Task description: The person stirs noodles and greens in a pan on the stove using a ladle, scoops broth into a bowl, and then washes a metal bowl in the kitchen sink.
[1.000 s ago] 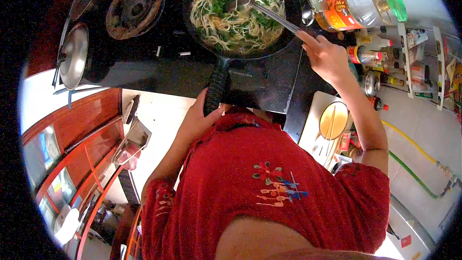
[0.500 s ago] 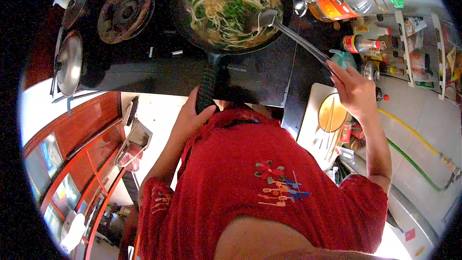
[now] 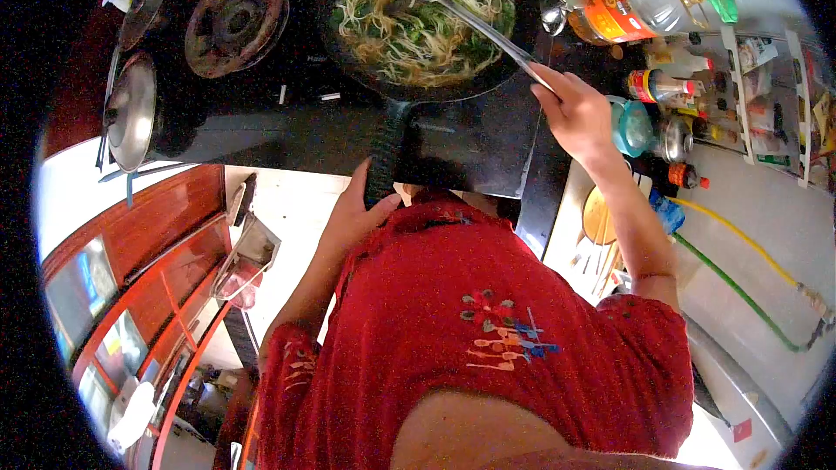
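My left hand [image 3: 355, 211] is wrapped round the black handle [image 3: 389, 146] of a dark wok [image 3: 514, 65] on the black stove. Noodles with green leaves [image 3: 427, 35] fill the wok. In my right hand [image 3: 576, 113], at the wok's right side, is the handle of a metal spatula [image 3: 492, 33]. The spatula's head rests among the noodles near the middle, slanting up and to the left from my fingers.
Left of the wok is a rusty burner [image 3: 237, 21], with a metal lid [image 3: 132, 113] beyond it. A large oil bottle [image 3: 623, 7], smaller bottles [image 3: 657, 85] and a teal bowl [image 3: 631, 127] stand to the right. A round board [image 3: 598, 216] lies nearer me.
The spatula has swept from the wok's lower right up and left through the noodles. My right hand has moved left with it; my left hand keeps its hold.
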Motion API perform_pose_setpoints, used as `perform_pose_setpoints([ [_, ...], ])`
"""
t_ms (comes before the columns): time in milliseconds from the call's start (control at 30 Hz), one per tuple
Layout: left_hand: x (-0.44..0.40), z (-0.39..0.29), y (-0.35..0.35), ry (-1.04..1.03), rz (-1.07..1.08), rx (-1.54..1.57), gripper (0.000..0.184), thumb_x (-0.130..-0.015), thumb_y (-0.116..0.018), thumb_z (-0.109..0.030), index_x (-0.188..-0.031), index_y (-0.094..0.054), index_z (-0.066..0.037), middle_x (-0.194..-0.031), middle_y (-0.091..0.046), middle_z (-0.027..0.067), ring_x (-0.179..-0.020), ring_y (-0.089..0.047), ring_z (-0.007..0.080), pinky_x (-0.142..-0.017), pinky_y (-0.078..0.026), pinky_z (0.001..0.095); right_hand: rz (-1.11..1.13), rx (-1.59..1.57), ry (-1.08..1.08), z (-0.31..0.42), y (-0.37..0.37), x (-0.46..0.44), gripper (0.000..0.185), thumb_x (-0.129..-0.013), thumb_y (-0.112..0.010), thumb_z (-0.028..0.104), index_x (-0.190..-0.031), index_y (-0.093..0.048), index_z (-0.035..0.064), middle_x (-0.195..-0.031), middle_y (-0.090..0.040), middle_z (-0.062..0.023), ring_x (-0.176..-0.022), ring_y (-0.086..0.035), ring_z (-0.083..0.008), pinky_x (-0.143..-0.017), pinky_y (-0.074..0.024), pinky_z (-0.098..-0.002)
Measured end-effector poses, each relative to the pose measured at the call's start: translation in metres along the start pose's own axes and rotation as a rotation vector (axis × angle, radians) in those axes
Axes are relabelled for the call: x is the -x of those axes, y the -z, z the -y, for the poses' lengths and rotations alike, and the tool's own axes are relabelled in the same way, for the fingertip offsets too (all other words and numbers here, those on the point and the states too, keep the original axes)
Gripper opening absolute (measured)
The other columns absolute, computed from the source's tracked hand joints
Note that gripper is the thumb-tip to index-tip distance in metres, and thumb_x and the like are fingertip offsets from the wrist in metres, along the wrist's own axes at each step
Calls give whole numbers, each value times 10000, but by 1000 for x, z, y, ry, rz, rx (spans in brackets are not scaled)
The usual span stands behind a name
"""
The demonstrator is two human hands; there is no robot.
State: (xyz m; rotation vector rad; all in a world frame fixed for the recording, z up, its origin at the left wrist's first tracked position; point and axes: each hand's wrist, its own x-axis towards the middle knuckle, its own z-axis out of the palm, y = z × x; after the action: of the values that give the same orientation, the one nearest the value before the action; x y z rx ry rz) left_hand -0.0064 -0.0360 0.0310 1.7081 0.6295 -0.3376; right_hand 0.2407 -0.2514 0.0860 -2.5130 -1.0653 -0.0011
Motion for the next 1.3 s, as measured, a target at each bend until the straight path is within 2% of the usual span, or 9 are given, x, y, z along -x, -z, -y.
perform_pose_setpoints([
  [333, 1, -6, -1, 45, 4, -13, 746, -752, -629, -341, -1318, -274, -10, -1113, -536, 222, -1037, -533, 288, -887, -395, 323, 24, -200, -357, -5, -8, -35, 257, -827, -586, 169, -1062, -599, 66, -893, -639, -150, -721, -619, -217, -679, -470, -274],
  [433, 0, -4, -2, 0, -14, -61, 744, -753, -628, -341, -1318, -275, -11, -1116, -535, 223, -1040, -532, 292, -888, -395, 323, -19, -125, -238, -15, -1, -14, 259, -829, -583, 171, -1067, -595, 70, -911, -635, -156, -777, -632, -239, -689, -474, -280],
  [467, 1, -4, -1, -11, -16, -70, 743, -753, -628, -340, -1318, -275, -11, -1116, -535, 224, -1039, -532, 293, -889, -394, 324, -79, -86, -154, -21, -3, -4, 239, -818, -574, 231, -1039, -611, 149, -802, -624, -149, -729, -610, -323, -631, -488, -390],
  [567, 1, -8, 1, 6, -8, -93, 749, -751, -628, -346, -1318, -274, -7, -1122, -530, 229, -1042, -530, 298, -895, -390, 326, 11, 26, -104, -14, 12, 21, 252, -811, -577, 202, -1058, -604, 165, -764, -604, -141, -681, -597, -325, -598, -481, -400],
  [733, 1, -5, 1, -12, -9, -100, 773, -748, -624, -366, -1320, -263, 6, -1140, -517, 239, -1058, -520, 306, -907, -382, 331, 73, 101, 7, -7, 35, 56, 285, -791, -604, 170, -1076, -593, 156, -611, -479, -81, -493, -513, -245, -436, -419, -360],
  [867, 1, -3, 1, -20, -5, -88, 782, -747, -624, -366, -1327, -253, 5, -1156, -507, 237, -1066, -515, 305, -912, -379, 331, 145, 124, 10, 8, 58, 69, 279, -760, -634, 116, -1039, -618, 120, -621, -517, -67, -467, -522, -203, -416, -400, -296],
  [967, 1, -5, 0, -21, -7, -75, 778, -749, -626, -353, -1330, -250, 1, -1162, -505, 229, -1063, -516, 300, -912, -379, 329, 193, 7, -69, 15, 62, 70, 265, -774, -631, 175, -1038, -613, 156, -636, -512, -69, -475, -517, -233, -423, -413, -341],
  [1133, 3, -8, -2, 7, -13, -39, 760, -753, -625, -333, -1328, -256, -1, -1150, -513, 220, -1055, -520, 290, -909, -382, 324, 29, -75, 54, 6, 16, 35, 244, -761, -636, 102, -1004, -621, 109, -645, -526, -88, -502, -533, -226, -453, -417, -315],
  [1300, 3, -14, 1, 52, 4, -64, 743, -754, -626, -325, -1320, -272, 0, -1128, -527, 217, -1039, -528, 285, -903, -385, 323, -27, 173, 28, -14, 11, 10, 229, -782, -623, 146, -1010, -625, 161, -635, -518, -56, -514, -534, -226, -449, -423, -321],
])
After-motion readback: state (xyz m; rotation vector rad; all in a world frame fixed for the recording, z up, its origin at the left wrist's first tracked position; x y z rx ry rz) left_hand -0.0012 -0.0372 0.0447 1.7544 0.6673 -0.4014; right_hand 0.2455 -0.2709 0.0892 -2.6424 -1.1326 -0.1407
